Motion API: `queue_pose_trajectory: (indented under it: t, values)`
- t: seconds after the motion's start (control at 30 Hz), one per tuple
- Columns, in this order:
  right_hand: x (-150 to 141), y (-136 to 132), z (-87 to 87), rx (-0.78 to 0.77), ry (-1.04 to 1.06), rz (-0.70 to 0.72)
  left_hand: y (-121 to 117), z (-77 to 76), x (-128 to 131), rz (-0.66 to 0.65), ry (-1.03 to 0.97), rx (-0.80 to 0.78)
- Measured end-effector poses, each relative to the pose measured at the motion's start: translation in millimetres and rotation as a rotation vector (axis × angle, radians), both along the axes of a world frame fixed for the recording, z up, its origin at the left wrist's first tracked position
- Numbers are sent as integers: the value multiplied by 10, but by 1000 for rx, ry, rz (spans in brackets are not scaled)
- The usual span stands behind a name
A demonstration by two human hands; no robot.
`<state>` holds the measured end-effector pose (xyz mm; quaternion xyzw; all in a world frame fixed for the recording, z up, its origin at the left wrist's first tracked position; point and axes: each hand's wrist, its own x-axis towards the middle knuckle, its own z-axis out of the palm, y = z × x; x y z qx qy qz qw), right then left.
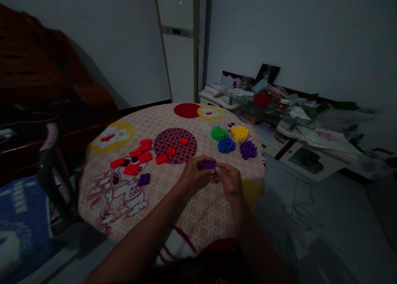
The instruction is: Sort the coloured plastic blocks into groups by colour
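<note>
Dim overall; soft shadow on wall [124, 40]; edges stretched, smeary.

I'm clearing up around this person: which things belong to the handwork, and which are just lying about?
Likely part of it:
- purple block between left hand and right hand
- loose purple block
- red blocks
- knobbly clusters: green, yellow, blue, purple

Apparently just lying about:
- cup
- papers
</note>
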<state>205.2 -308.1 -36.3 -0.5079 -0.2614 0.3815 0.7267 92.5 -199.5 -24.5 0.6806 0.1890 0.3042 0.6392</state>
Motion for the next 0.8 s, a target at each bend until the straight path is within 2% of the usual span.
queue_pose_trajectory:
  t: [0.13, 0.27, 0.4, 0.5, 0.57, 0.63, 0.7, 0.8]
  values:
    - [16, -20, 26, 42, 37, 21, -51, -5, 41, -30, -30, -70]
    - [31, -25, 40, 93, 30, -7, -48, 18, 33, -47, -29, -43]
    - [7, -18, 37, 85, -60, -52, -48, 25, 13, -54, 19, 33]
    - [59, -49, 45, 48, -159, -119, -81, 13, 15, -69, 54, 25]
    - [202, -105, 37, 23, -244, -226, -104, -5, 17, -91, 45, -30]
    - [446, -188, 6, -18, -377, -394, -111, -28, 14, -109, 30, -109]
    - [755, -283, -38, -100, -571, -568, -98, -55, 4, -112, 38, -169]
    - [1189, -393, -77, -275, -915, -719, -74, -90, -9, -96, 59, -186]
